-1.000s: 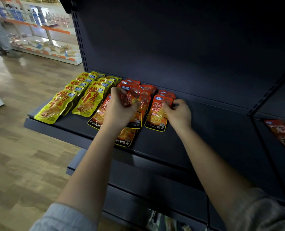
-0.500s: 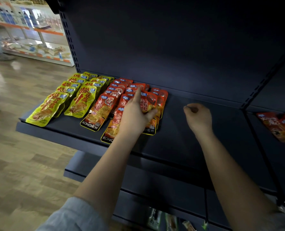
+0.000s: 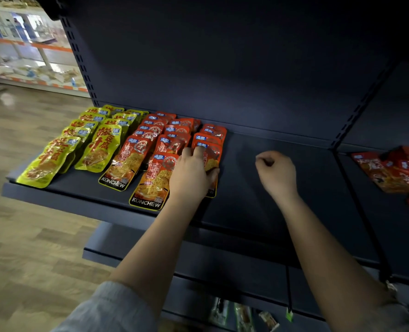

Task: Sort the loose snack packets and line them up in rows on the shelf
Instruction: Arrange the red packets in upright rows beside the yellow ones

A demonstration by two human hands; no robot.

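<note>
Snack packets (image 3: 151,149) on a dark shelf (image 3: 258,207), overlapping in rows: two yellow rows (image 3: 84,140) furthest out past the left hand, three orange-red rows (image 3: 170,144) under and just beyond it

Left arm stretched forward from a grey sleeve (image 3: 112,307), forearm crossing the front lip of the shelf. Left hand (image 3: 190,174) palm down on the nearest packets of the two rightmost orange-red rows, fingers spread and only slightly bent, fingertips (image 3: 200,149) pressing on a packet, thumb at its right edge; nothing lifted or gripped

Right arm reaching in alongside, well apart from the left hand. Right hand (image 3: 276,172) over bare shelf, curled into a loose fist with nothing in it, not touching any packet

Off to the right of the right hand, beyond a slotted upright (image 3: 356,111), a loose heap of red packets (image 3: 395,171) on the neighbouring shelf

Below both arms, a lower shelf (image 3: 198,259). To the left of the left arm, wood-look floor (image 3: 26,236) and distant pale shelving with orange edges (image 3: 31,58), blurred
</note>
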